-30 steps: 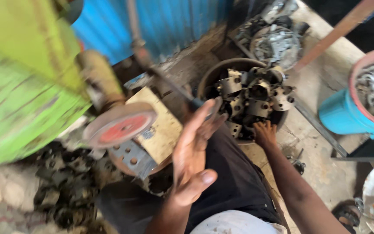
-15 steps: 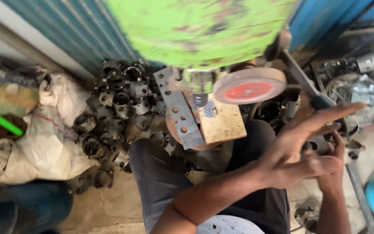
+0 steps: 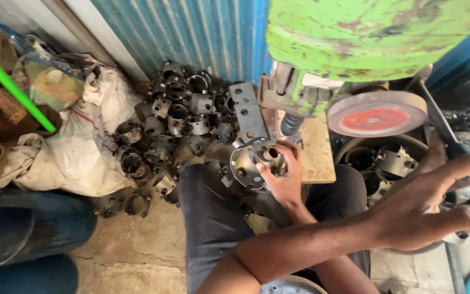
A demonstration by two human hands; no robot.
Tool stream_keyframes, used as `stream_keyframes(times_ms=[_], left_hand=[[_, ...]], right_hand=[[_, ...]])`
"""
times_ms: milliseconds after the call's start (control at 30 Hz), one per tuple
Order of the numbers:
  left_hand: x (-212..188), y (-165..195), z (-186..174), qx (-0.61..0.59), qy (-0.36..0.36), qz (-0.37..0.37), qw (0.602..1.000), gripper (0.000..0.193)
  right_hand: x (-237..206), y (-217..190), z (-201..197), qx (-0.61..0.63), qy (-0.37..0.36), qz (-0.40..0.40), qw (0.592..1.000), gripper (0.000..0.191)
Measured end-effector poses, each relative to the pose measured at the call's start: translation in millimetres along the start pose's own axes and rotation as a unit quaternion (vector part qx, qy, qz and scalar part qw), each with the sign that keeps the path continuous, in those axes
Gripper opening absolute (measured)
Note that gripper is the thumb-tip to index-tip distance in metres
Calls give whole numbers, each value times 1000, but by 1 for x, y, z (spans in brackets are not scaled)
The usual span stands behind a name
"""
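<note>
I see the round metal part [image 3: 251, 163] in the middle of the view, at the near left edge of the small wooden surface [image 3: 314, 147]. My right hand [image 3: 285, 182] has its grip closed on that part, with the fingers wrapped over its rim. A second ago this hand was down in the tub of parts [image 3: 387, 160] at 3 o'clock. Now it is out with one piece, so a new part has been picked and brought to the green machine [image 3: 365, 32] at 1 o'clock.

My left hand [image 3: 436, 212] has crossed over to 3 o'clock. Its grip is open, fingers spread, and it holds nothing. It is near the dark lever [image 3: 436, 120].

A flat disc with a red round face [image 3: 376, 117] sits at 2 o'clock, under the machine. A pile of the same metal parts [image 3: 175, 125] lies on the floor at 10 o'clock. A big white sack [image 3: 82, 158] slumps at 9 o'clock, with a crumpled printed bag [image 3: 55, 81] above it. Any print on them is too small for me to make out. A bright green stick [image 3: 12, 87] leans at the far left.
</note>
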State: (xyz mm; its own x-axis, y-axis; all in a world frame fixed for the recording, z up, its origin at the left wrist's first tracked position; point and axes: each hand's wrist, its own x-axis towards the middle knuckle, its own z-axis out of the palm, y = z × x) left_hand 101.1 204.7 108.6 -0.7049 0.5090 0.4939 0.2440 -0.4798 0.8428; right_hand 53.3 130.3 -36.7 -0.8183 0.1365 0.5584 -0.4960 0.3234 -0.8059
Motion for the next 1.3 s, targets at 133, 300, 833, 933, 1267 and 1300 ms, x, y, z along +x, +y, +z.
stream_keyframes(times_ms=[133,300,833,933,1267,1300], left_hand=[[-4,-11,-2,50,0,4,999,80],[-11,-25,4,54,13,51,997,72],[-8,-31,2,-5,-14,32,999,87],[-10,-35,0,3,-27,22,999,88],[-13,-33,-7,374,3,47,926,77],[-14,-24,-7,382,5,38,923,76]], right_hand=[[2,-6,12,-38,10,104,994,44],[3,-7,5,-183,59,21,981,37],[19,1,-7,-149,-52,275,948,37],[18,11,-30,-243,-58,139,958,37],[61,-45,-185,194,137,194,952,58],[68,-59,-195,236,104,219,941,65]])
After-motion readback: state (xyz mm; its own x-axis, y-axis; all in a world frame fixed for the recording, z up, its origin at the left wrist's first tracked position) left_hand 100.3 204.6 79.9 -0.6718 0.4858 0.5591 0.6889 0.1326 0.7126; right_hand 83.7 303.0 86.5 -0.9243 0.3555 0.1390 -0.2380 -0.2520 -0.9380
